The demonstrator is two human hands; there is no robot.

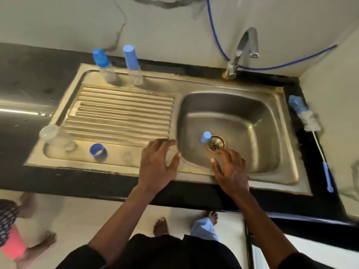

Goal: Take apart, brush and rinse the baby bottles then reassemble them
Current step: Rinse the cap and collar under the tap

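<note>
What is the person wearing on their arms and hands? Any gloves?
No gloves. The left hand and the right hand are bare, with no rings, watch or bracelet showing. The forearms are bare too. The left black fabric sleeve and the right black fabric sleeve start only near the elbows.

the person wears a black top (165, 253) with sleeves and pale blue trousers (204, 228) (one leg visible), feet (161, 226) bare.

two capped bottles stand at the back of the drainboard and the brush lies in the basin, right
No: the head view shows the brush on the black counter right of the sink, not in the basin. The two bottles are as you say.
</note>
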